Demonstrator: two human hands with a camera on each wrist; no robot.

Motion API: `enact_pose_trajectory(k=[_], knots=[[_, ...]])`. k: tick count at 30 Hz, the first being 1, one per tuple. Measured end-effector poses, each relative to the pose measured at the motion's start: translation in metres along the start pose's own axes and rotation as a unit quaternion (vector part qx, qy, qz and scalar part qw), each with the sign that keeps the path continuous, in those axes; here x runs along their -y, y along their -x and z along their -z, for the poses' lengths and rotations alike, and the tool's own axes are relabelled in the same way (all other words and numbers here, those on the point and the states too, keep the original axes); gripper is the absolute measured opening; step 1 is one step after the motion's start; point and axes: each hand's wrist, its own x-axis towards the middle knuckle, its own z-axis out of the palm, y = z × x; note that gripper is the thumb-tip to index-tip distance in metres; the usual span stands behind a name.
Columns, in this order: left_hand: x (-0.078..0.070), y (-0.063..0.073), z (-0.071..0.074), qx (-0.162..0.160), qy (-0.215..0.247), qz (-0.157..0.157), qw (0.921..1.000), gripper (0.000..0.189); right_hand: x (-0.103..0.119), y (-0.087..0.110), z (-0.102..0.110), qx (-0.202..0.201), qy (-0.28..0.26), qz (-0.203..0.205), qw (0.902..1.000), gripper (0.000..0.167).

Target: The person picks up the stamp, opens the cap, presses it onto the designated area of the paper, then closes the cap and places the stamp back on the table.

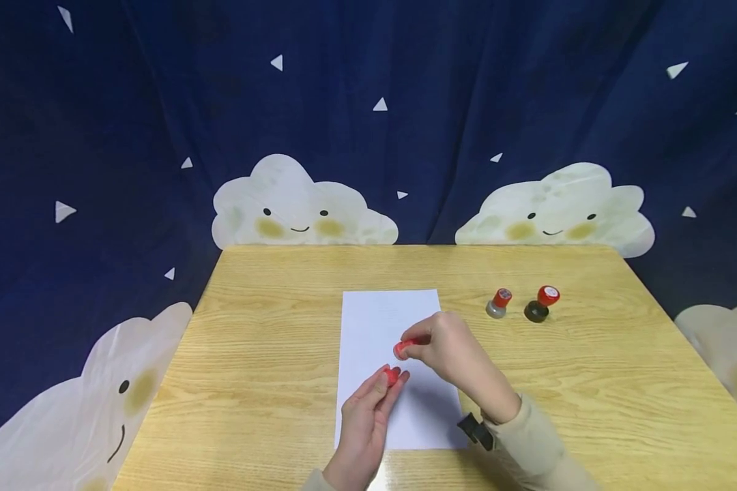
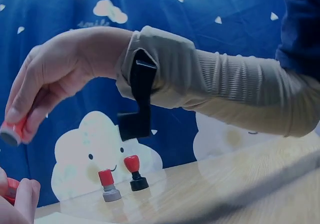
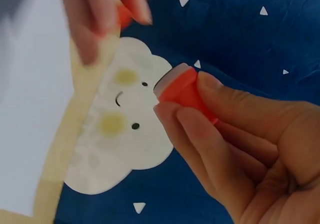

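Over the white sheet of paper (image 1: pixel 374 320), my right hand (image 1: pixel 451 346) pinches a small red stamp (image 3: pixel 187 93) between thumb and fingers. Its flat greyish face is exposed, as the right wrist view shows. Just below and to the left, my left hand (image 1: pixel 364 417) holds a small red piece (image 1: pixel 392 376) that looks like the stamp's cap, between thumb and fingertips. The two red pieces are apart. In the left wrist view, the stamp's grey face (image 2: pixel 10 135) points downward above the red piece (image 2: pixel 11 190), which fingers partly hide.
Right of the paper stand a red stamp on a grey base (image 1: pixel 497 304) and a red-handled stamp on a black base (image 1: pixel 542 304). The wooden table (image 1: pixel 270 354) ends at a dark blue curtain (image 1: pixel 344 102) with white clouds. A black strap mount (image 1: pixel 475 431) is on the right wrist.
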Motion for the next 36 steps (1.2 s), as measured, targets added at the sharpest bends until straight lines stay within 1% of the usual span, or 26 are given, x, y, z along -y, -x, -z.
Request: enact_pose_trajectory(k=[4,9,12,16,21,25,27,32,36], knots=[[0.001,-0.001,0.004,0.015,0.035,0.011,0.9992,0.05,0.004,-0.014,0.009,-0.029,0.014,0.012,0.9994,0.012],[0.0,-0.001,0.005,0.027,0.045,0.015,0.9985,0.051,0.007,-0.036,0.014,-0.053,0.038,0.038,0.9971,0.012],[-0.002,-0.001,0.005,0.03,0.043,0.015,0.9985,0.049,0.005,-0.052,0.01,-0.063,0.07,0.052,0.9942,0.011],[-0.002,-0.001,0.006,0.033,0.046,0.015,0.9983,0.046,0.0,-0.072,-0.001,-0.071,0.104,0.064,0.9899,0.007],[0.0,0.0,0.009,0.04,0.06,0.017,0.9973,0.037,-0.008,-0.096,-0.016,-0.051,0.119,0.064,0.9894,0.004],[0.0,-0.001,0.012,0.044,0.073,0.015,0.9963,0.023,-0.018,-0.115,-0.031,-0.031,0.132,0.087,0.987,0.008],[-0.001,-0.002,0.013,0.044,0.076,0.015,0.996,0.019,-0.024,-0.122,-0.039,-0.019,0.135,0.1,0.9856,0.011],[-0.002,-0.002,0.014,0.036,0.089,0.023,0.9951,0.018,-0.036,-0.137,-0.061,0.006,0.134,0.118,0.9839,0.015],[-0.002,-0.001,0.014,0.034,0.101,0.029,0.9939,0.02,-0.045,-0.143,-0.076,0.013,0.139,0.127,0.9821,0.016]])
